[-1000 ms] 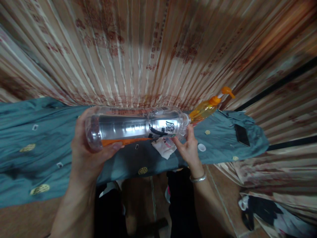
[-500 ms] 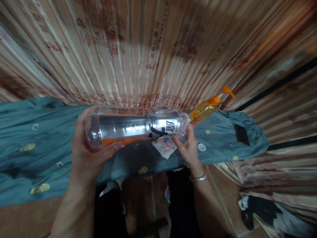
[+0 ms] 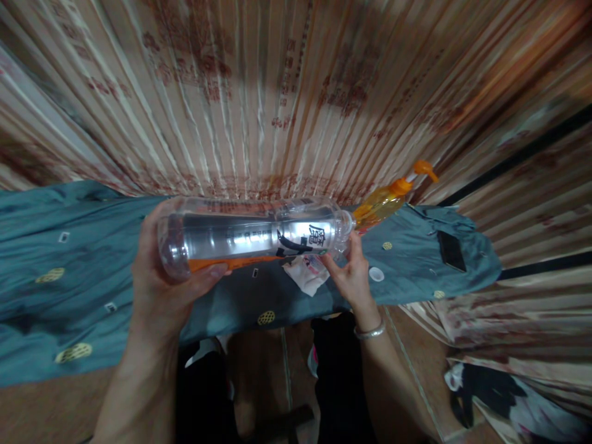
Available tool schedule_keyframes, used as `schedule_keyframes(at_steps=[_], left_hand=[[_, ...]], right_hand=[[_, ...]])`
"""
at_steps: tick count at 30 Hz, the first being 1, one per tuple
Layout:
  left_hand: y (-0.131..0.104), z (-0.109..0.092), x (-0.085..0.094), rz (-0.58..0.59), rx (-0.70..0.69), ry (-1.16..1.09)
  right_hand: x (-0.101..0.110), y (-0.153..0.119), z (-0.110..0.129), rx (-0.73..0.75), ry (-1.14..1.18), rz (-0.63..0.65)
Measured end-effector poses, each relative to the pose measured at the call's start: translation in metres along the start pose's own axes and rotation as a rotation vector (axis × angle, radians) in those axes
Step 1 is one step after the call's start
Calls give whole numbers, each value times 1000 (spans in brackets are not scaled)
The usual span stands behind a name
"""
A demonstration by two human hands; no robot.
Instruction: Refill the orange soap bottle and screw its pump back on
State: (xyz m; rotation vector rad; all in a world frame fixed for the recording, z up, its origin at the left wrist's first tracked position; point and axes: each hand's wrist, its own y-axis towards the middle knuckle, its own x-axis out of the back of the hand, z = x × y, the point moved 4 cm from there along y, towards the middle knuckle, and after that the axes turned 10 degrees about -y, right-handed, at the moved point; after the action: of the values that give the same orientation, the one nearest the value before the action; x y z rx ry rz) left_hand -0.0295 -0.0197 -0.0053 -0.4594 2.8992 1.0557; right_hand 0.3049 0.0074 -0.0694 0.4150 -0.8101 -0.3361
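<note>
A large clear plastic bottle with a silvery label lies sideways in the air, its neck to the right. My left hand is wrapped round its base end. At the neck, the fingers of my right hand close from below; a bracelet circles that wrist. Some orange liquid or orange label shows along the bottle's lower side; I cannot tell which. Just beyond the neck stands a pump bottle of yellow-orange liquid with an orange pump head. A crumpled white packet or tissue lies beneath the bottle.
A teal cloth with yellow patterns covers the long narrow surface. On its right part are a small white disc and a dark phone-like slab. Pleated curtains hang behind and at the right. Clothes or bags lie lower right.
Almost nothing differs. The large bottle stays level in both hands, with its label turned very slightly.
</note>
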Motion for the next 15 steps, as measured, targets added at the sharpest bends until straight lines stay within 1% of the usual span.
schedule_keyframes(at_steps=[3,5,15], left_hand=[[0,3,1,-39,86,-88],[0,3,2,-58,103,-92],[0,2,1,-38,72,-51]], right_hand=[[0,0,0,1,10,5],[0,0,0,3,3,-7],[-3,-2,-3,-27,22,10]])
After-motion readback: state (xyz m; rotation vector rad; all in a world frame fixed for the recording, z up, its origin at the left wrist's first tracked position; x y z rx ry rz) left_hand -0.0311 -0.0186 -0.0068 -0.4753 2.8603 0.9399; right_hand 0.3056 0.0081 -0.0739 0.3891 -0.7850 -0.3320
